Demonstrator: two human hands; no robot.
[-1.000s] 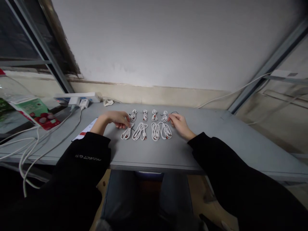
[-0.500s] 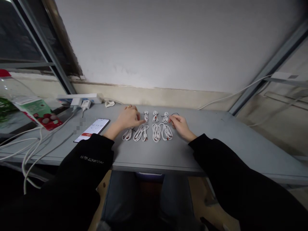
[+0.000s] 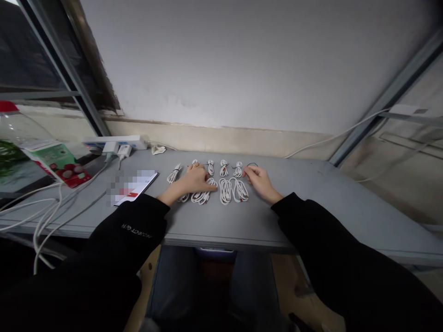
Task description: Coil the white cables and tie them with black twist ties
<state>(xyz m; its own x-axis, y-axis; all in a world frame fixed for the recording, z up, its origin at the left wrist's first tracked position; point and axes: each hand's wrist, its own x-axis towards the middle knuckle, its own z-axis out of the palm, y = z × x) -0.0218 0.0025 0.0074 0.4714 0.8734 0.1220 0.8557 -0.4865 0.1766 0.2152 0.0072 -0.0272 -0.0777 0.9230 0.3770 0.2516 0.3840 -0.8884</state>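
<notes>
Two rows of white cable bundles lie on the grey table [image 3: 311, 203]: small tied bundles [image 3: 223, 167] at the back, larger coils [image 3: 232, 189] in front. My left hand [image 3: 198, 180] lies flat on the front row, fingers stretched right onto a coil [image 3: 205, 195]. One more cable bundle [image 3: 173, 174] lies apart, just left of that hand. My right hand [image 3: 259, 180] rests at the right end of the rows, fingers curled and pinching a thin black tie [image 3: 252, 164].
A phone [image 3: 136, 186] lies left of the cables. Behind it sit a white power strip [image 3: 114, 140] with chargers and loose white leads [image 3: 51, 207], a green-and-red carton [image 3: 58, 161], a clear bottle [image 3: 20, 129] and a crumpled white scrap [image 3: 157, 149]. The wall is close behind.
My left hand went up to the back row, then came down onto the front coils. A separate bundle now shows left of it. The right hand has stayed put.
</notes>
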